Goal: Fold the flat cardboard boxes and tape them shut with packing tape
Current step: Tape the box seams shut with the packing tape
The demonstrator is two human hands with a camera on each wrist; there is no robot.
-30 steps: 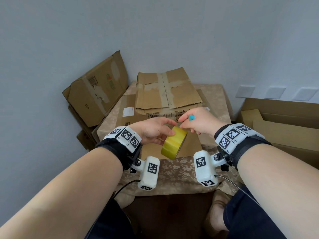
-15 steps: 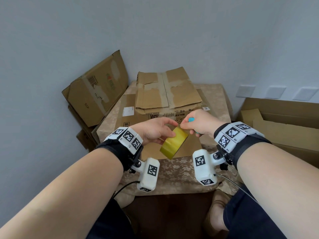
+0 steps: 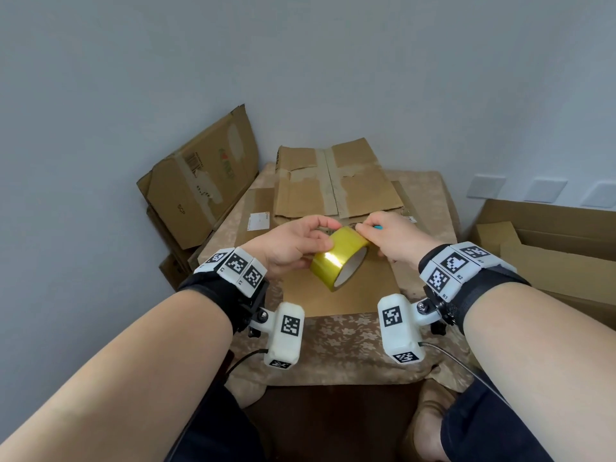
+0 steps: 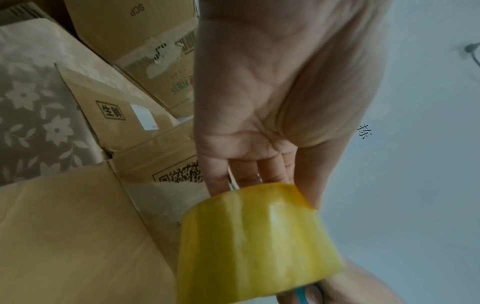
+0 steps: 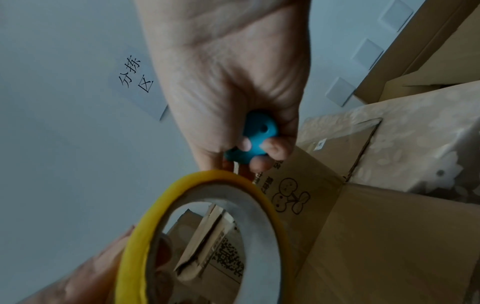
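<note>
A yellow roll of packing tape (image 3: 339, 259) (image 4: 257, 244) (image 5: 200, 236) hangs in the air over a flat cardboard box (image 3: 350, 288) on the table. My left hand (image 3: 296, 245) (image 4: 280, 102) grips the roll from the left, fingers curled round its rim. My right hand (image 3: 390, 235) (image 5: 233, 82) holds a small blue tool (image 3: 377, 227) (image 5: 253, 139) in its curled fingers, and its fingertips touch the roll's upper far edge. A taped, folded box (image 3: 333, 181) lies behind the hands.
The table has a beige flowered cloth (image 3: 340, 341). Flattened cartons (image 3: 203, 181) lean against the wall at the left. An open cardboard box (image 3: 550, 241) stands at the right. Wall sockets (image 3: 485, 186) sit on the right wall.
The roll has turned a little and risen slightly in my left hand. My right hand has closed in on the roll's top edge, so the blue tool is mostly hidden.
</note>
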